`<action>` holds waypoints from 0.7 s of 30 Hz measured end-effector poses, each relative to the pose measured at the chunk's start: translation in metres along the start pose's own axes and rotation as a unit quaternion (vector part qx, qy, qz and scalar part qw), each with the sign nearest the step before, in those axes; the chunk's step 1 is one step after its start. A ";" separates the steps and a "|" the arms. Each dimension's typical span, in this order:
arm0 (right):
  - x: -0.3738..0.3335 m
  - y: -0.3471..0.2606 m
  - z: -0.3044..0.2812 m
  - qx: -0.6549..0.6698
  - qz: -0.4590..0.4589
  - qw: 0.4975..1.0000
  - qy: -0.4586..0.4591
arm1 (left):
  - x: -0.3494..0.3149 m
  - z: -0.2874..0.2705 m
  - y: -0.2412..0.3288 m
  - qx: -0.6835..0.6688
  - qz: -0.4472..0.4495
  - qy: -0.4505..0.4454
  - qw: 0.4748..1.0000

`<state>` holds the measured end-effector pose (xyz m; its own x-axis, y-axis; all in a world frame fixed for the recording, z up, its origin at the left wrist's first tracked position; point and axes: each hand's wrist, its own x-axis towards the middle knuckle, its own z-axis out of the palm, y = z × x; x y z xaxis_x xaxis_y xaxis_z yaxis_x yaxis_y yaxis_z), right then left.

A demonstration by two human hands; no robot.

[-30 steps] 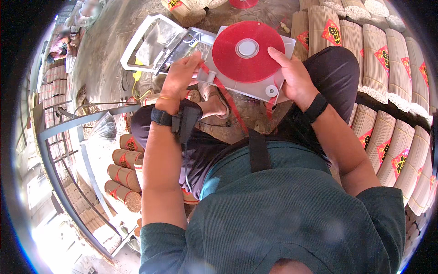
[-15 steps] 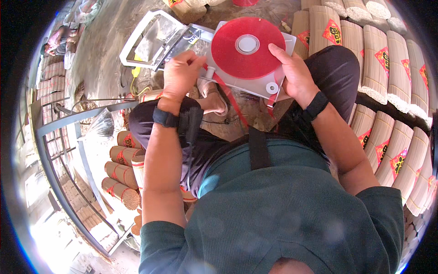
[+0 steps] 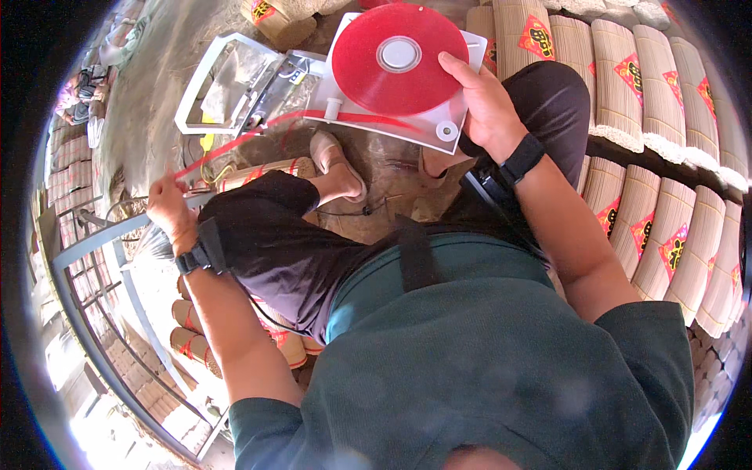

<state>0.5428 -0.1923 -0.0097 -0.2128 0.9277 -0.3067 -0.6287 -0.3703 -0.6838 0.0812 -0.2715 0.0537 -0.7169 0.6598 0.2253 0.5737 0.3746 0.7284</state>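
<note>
Above my knees a large roll of red tape (image 3: pixel 352 74) with a white hub lies on a flat white dispenser plate (image 3: pixel 345 117). My right hand (image 3: pixel 492 106) grips the plate's right edge, its thumb over the top at the roll's rim and the fingers underneath, partly hidden. A red tape strip (image 3: pixel 235 143) runs off the plate past a small white post (image 3: pixel 333 107) and stretches left. My left hand (image 3: pixel 170 205), closed and slightly blurred, holds the strip's far end out beside my left knee.
Joined to the dispenser's left is a white-framed raised cover (image 3: pixel 192 82). Paper-labelled bundles of thin sticks (image 3: pixel 619 74) are stacked at the right. More bundles (image 3: pixel 192 345) lie at lower left, near a grey metal frame (image 3: pixel 86 313). A yellow cord (image 3: pixel 207 149) hangs below the cover.
My left hand has moved from beside the dispenser far to the left and down, drawing out the red tape taut. The dispenser and my right hand have shifted slightly left in view.
</note>
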 end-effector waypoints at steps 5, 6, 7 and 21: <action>0.001 0.000 0.005 0.002 0.005 1.000 -0.009 | -0.001 -0.010 -0.021 0.060 0.028 0.009 0.998; 0.003 0.001 0.005 -0.006 0.005 1.000 -0.018 | 0.000 -0.010 -0.022 0.124 0.064 0.003 0.990; 0.005 0.002 0.005 -0.013 0.005 1.000 -0.027 | 0.002 -0.007 -0.023 0.122 0.062 0.003 0.991; 0.009 0.008 0.011 -0.007 0.049 0.998 -0.027 | 0.018 0.018 -0.009 0.408 0.342 -0.056 0.845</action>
<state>0.5276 -0.1867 -0.0105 -0.3131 0.8885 -0.3355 -0.5923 -0.4588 -0.6624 0.0703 -0.2515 0.0395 -0.0923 0.9439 0.3171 0.9529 0.1761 -0.2468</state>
